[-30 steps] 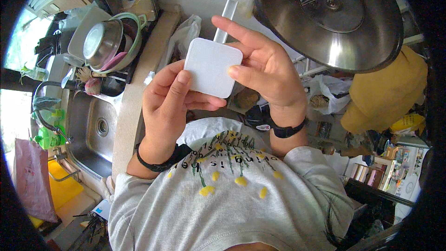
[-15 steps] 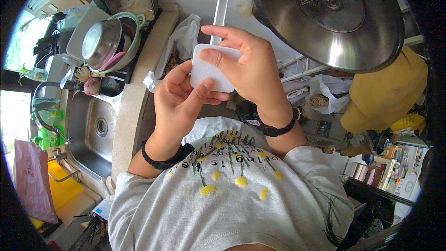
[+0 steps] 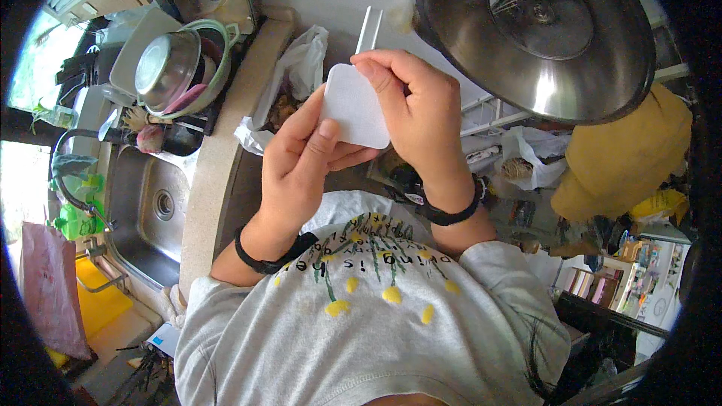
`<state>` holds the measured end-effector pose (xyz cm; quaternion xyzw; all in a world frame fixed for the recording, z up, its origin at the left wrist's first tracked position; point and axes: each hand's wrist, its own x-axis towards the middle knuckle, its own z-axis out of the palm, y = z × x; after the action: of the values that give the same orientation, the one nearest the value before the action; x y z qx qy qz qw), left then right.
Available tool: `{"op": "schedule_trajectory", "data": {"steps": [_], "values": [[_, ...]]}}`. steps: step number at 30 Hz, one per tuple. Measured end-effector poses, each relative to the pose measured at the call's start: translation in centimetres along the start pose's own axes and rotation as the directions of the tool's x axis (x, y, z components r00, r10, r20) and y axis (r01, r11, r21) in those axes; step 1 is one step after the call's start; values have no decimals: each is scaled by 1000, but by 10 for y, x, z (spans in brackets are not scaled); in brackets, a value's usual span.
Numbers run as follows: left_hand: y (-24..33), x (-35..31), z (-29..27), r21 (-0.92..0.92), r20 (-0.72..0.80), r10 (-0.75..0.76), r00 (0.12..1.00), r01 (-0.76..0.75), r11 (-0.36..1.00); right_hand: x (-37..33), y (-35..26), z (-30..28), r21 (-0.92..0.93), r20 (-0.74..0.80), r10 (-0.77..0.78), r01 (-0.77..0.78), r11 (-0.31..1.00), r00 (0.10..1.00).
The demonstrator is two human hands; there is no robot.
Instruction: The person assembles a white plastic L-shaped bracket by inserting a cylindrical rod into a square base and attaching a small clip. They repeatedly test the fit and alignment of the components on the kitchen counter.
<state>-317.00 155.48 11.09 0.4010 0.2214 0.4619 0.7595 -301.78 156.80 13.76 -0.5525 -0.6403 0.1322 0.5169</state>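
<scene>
2 hands meet on 1 white rounded-square pad (image 3: 355, 107), held up in front of your chest, above the tabletop (image 3: 218, 173) edge. Your left hand (image 3: 301, 162) supports it from below and the left: palm under the near edge, fingers (image 3: 325, 134) lying flat against its face, thumb not visible. Your right hand (image 3: 417, 116) covers its right side, fingers (image 3: 374, 75) curled over the far right corner and closed on it. Both hands are clamped on the pad; neither is spread free. Each wrist carries a black band.

Surroundings, noted by position:
- Far right: large steel wok (image 3: 538, 30), round and shiny, hanging high in view, well apart from the hands.
- Far, just behind the pad: white plastic bag (image 3: 301, 68) lying on the tabletop, with brownish contents partly hidden.
- Left: steel sink (image 3: 147, 210), drain visible, tap arching over it.
- Far left: dish rack with a steel bowl (image 3: 165, 68) tipped inside a pale green basin (image 3: 214, 64).
- Right: yellow bundle (image 3: 624, 154) and cluttered shelves; detail too small to read.

You wear a grey sweatshirt (image 3: 361, 331) with yellow dots.
</scene>
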Motion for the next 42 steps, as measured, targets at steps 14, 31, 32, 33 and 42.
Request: {"op": "schedule_trajectory", "data": {"steps": [14,31,32,33,42], "values": [[2,14,-16,-482,295,-183,938,311,819,6,4,1,139,141,120,-140,980,983],[-3,23,-1,-171,198,43,979,-8,985,-3,-15,7,297,96,52,-79,952,994],[-3,23,-2,-134,219,55,974,-26,991,-3,-16,7,341,102,73,-104,934,992],[-3,22,-3,-103,229,61,971,-38,994,-3,-16,6,375,133,113,-156,914,985],[-2,19,-8,19,304,97,948,-108,994,-4,-22,1,488,214,172,-258,834,961]]}}
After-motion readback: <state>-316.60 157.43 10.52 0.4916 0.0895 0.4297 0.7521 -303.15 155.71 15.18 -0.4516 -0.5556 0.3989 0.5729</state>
